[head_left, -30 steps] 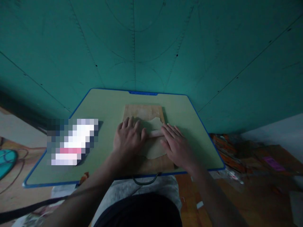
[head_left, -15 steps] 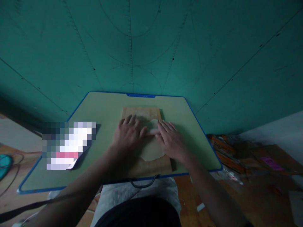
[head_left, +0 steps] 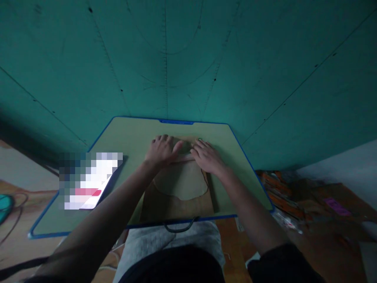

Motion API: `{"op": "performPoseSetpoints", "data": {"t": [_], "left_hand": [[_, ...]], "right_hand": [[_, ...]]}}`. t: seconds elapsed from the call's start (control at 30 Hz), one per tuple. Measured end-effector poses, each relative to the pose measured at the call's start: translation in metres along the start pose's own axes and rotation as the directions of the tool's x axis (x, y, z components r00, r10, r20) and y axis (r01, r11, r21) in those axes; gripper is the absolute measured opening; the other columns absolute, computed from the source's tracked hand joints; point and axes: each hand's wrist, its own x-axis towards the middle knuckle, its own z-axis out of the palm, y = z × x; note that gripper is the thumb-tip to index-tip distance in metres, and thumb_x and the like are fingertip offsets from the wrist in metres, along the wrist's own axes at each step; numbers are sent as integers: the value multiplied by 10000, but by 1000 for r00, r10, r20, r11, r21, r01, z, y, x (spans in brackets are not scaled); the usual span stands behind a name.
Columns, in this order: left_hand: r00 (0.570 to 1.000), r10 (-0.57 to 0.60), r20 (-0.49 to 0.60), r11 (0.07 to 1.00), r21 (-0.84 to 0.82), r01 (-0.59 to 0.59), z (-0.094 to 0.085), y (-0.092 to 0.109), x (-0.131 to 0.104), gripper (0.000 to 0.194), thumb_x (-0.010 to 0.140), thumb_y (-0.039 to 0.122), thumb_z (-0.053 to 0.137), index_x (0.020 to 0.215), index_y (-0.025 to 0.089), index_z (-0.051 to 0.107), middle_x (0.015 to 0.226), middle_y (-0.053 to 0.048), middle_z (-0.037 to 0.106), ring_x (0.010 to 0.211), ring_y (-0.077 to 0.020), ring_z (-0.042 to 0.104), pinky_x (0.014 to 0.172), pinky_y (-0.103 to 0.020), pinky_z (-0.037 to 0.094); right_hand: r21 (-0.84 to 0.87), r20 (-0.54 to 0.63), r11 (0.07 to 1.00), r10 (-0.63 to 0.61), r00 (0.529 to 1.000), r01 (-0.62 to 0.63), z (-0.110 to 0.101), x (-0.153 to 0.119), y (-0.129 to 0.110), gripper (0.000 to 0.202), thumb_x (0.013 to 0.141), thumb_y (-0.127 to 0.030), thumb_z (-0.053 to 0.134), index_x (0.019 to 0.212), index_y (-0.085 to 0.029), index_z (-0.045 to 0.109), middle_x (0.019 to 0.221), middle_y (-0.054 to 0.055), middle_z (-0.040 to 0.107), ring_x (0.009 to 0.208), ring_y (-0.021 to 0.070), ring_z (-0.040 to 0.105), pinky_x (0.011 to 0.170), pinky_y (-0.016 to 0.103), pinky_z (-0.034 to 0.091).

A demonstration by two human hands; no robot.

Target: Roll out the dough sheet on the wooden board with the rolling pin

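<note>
A wooden board lies on a pale table with a blue edge. On the board is a flat, thin sheet of pale dough with an uneven rim. Across its far part runs a light rolling pin. My left hand rests flat on the pin's left part, thumb spread toward the middle. My right hand lies over the pin's right part, fingers stretched forward. Both hands cover the ends of the pin.
A bright, pixelated flat item lies at the table's left. Behind the table rises a green wall. A dark handle sticks out at the near edge. Orange bundles and cardboard lie on the floor at right.
Both hands and the rolling pin have moved forward, away from my body, to the far part of the dough. More of the dough's near part shows. The view has shifted slightly.
</note>
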Motion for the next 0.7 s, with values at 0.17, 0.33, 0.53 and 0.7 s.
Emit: {"op": "performPoseSetpoints", "data": {"t": [0.17,0.33,0.53,0.7], "left_hand": [[995,43,-87,997,63,-38,1,20,-71,584,1007,596,353,1264,131,597,1341,-192,614,1226,-351,557,962,-471,463],[981,188,-53,982,-10,-189,-7,30,-112,506,984,514,466,1340,167,559,1371,-163,612,1261,-365,532,1036,-551,407],[993,116,-6,993,0,-116,-9,18,-57,435,1019,478,394,1192,177,656,1256,-172,662,1190,-352,585,946,-510,466],[992,114,-60,992,68,-110,-3,21,-69,500,1023,504,371,1185,120,647,1355,-216,611,1219,-361,575,955,-493,474]], "right_hand": [[58,-148,997,-39,988,48,5,-70,-14,439,1010,-258,437,1411,-121,552,1469,166,561,1434,288,433,1223,546,298],[142,-179,986,-63,982,89,1,-126,-20,556,995,-215,407,1549,-185,382,1563,125,461,1474,266,370,1206,536,362],[175,-163,981,-51,985,80,7,-73,2,480,1018,-239,342,1460,-158,511,1477,127,560,1434,260,428,1200,517,360],[274,-240,960,17,971,51,12,-77,-3,442,954,-161,371,1320,-162,619,1284,124,680,1232,267,587,1078,497,484]]}}
